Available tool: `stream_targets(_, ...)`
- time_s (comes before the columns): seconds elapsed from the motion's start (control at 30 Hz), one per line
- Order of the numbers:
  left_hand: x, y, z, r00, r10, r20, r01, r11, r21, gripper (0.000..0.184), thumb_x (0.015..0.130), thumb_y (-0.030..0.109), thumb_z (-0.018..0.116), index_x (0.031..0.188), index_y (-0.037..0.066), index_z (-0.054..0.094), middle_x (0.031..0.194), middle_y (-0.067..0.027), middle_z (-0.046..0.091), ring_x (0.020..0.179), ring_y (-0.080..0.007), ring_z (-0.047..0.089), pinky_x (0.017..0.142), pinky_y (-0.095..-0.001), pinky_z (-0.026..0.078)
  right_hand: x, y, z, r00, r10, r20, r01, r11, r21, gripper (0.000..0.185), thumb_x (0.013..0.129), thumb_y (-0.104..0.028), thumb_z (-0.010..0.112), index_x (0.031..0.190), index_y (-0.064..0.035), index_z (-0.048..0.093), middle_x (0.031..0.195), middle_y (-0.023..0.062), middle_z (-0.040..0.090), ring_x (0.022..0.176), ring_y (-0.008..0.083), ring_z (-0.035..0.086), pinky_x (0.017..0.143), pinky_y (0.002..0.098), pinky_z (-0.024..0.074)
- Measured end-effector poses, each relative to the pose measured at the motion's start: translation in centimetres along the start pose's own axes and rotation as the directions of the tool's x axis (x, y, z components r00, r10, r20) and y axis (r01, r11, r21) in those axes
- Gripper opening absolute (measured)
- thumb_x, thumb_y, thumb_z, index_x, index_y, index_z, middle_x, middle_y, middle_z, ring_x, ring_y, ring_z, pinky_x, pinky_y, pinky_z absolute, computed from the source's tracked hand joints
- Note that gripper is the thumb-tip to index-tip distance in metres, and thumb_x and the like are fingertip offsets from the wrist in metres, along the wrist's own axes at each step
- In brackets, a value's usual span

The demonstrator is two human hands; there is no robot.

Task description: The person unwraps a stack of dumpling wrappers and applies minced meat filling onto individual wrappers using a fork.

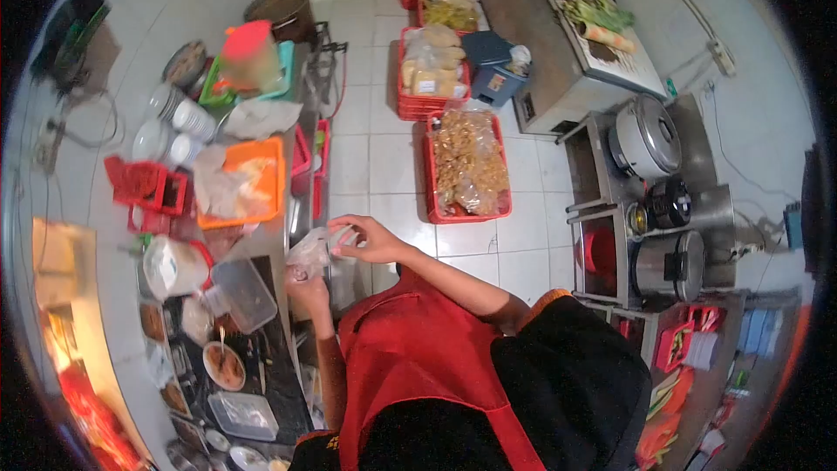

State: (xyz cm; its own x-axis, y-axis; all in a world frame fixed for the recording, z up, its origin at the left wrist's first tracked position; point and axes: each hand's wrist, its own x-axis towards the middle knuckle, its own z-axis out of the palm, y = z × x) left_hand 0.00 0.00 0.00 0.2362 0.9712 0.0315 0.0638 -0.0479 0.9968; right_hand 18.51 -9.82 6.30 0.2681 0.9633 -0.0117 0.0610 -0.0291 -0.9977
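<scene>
A small clear plastic bag [309, 251] is held up in front of my red apron, beside the counter edge. My left hand [309, 293] is closed around its lower part, where something dark seems to show through the plastic. Bent fingers of my right hand [375, 242] are closed at the upper right side of the bag, pinching what looks like its edge. An orange tray [277, 181] with crumpled paper lies on the counter just left of the hands. Nearby sits a clear plastic container [244, 294].
Red crates [431, 176] with bagged food stand on the tiled floor ahead, near a blue-grey bin [495, 70]. Steel shelves at right carry a large pot [647, 135] and a black cooker [670, 202]. A bowl with a spoon [225, 368] and a white bucket [173, 268] occupy the left counter.
</scene>
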Motion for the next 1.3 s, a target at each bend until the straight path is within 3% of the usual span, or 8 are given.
stream_targets(0.07,2.5,0.7,-1.9,0.953,0.248,0.175,-0.29,0.913,0.286,0.03,0.064,-0.008,0.067,0.091,0.003,0.06,0.089,-0.0111,0.065,0.076,-0.0259,0.063,0.073,-0.0347,0.05,0.6,1.1,1.6,0.992,0.12,0.033,-0.12,0.855,0.504,0.047,0.088,-0.013,0.072,0.131,-0.0039,0.055,0.121,0.0084,0.06,0.101,0.0126,0.061,0.077,0.0279,0.0544)
stream_targets(0.3,0.7,4.2,19.4,0.747,0.393,0.536,-0.541,0.829,0.146,0.02,0.061,-0.008,0.068,0.077,0.002,0.062,0.08,-0.0124,0.063,0.075,-0.0283,0.063,0.072,-0.0349,0.05,-4.7,6.9,-15.0,0.955,0.138,-0.263,-0.062,0.959,0.275,0.037,0.082,-0.012,0.079,0.113,-0.0006,0.062,0.097,0.0012,0.066,0.084,0.007,0.062,0.073,0.0248,0.052)
stream_targets(0.43,2.1,3.8,25.0,0.64,0.124,0.758,-0.229,0.973,0.034,0.027,0.071,-0.004,0.072,0.096,0.001,0.067,0.088,-0.0069,0.067,0.081,-0.0178,0.065,0.072,-0.0312,0.051,-6.6,5.8,-18.2,0.883,0.166,-0.439,-0.068,0.971,0.23,0.032,0.079,-0.007,0.08,0.107,-0.0014,0.065,0.091,-0.0014,0.066,0.08,0.0064,0.06,0.071,0.0236,0.0498)
stream_targets(0.5,2.2,4.8,28.8,0.315,-0.279,0.907,0.171,0.957,0.235,0.027,0.08,-0.001,0.071,0.107,-0.002,0.066,0.095,-0.0061,0.068,0.09,-0.0148,0.065,0.078,-0.0305,0.052,-8.7,6.9,-20.3,0.769,0.191,-0.61,-0.067,0.973,0.22,0.027,0.079,-0.003,0.077,0.104,-0.0011,0.066,0.089,-0.0013,0.066,0.081,0.0066,0.061,0.071,0.0242,0.0506)
stream_targets(0.63,-0.6,5.8,35.9,-0.118,-0.274,0.954,0.724,0.634,0.272,0.041,0.085,0.003,0.072,0.123,-0.003,0.058,0.106,-0.0092,0.067,0.099,-0.0168,0.065,0.091,-0.0304,0.052,-14.7,10.2,-24.5,0.555,0.15,-0.818,-0.01,0.985,0.174,0.02,0.08,-0.001,0.075,0.098,0.0017,0.069,0.089,0.0022,0.069,0.078,0.0079,0.063,0.068,0.0248,0.0518)
stream_targets(0.97,-21.8,3.0,55.4,-0.219,-0.16,0.963,0.526,0.812,0.254,0.041,0.086,0.033,0.075,0.109,-0.001,0.067,0.093,-0.005,0.067,0.086,-0.0119,0.064,0.076,-0.0262,0.055,-33.0,8.5,-39.0,0.364,-0.205,-0.908,-0.432,0.827,-0.36,0.009,0.073,0.001,0.072,0.08,0.0011,0.067,0.071,0.0087,0.056,0.061,0.0198,0.055,0.054,0.0367,0.0453)
stream_targets(1.13,-32.5,-0.3,63.9,-0.186,-0.461,0.867,0.443,0.748,0.493,0.045,0.076,0.018,0.082,0.112,-0.001,0.064,0.096,-0.0077,0.067,0.086,-0.0154,0.065,0.072,-0.0285,0.056,-43.0,7.9,-46.0,0.47,0.108,-0.876,-0.462,0.876,-0.14,0.019,0.075,0.003,0.072,0.094,0.0011,0.07,0.091,0.0112,0.064,0.072,0.017,0.065,0.056,0.0263,0.0499)
stream_targets(1.3,-36.1,-11.7,73.2,0.129,0.151,0.98,-0.008,0.989,-0.151,0.031,0.073,0.021,0.083,0.095,0.004,0.069,0.079,-0.0041,0.068,0.077,-0.0119,0.064,0.064,-0.0304,0.053,-52.1,10.2,-53.7,0.389,0.262,-0.883,-0.443,0.894,0.07,0.034,0.08,-0.003,0.075,0.112,0.0004,0.065,0.11,0.014,0.067,0.082,0.0149,0.067,0.061,0.0276,0.0543)
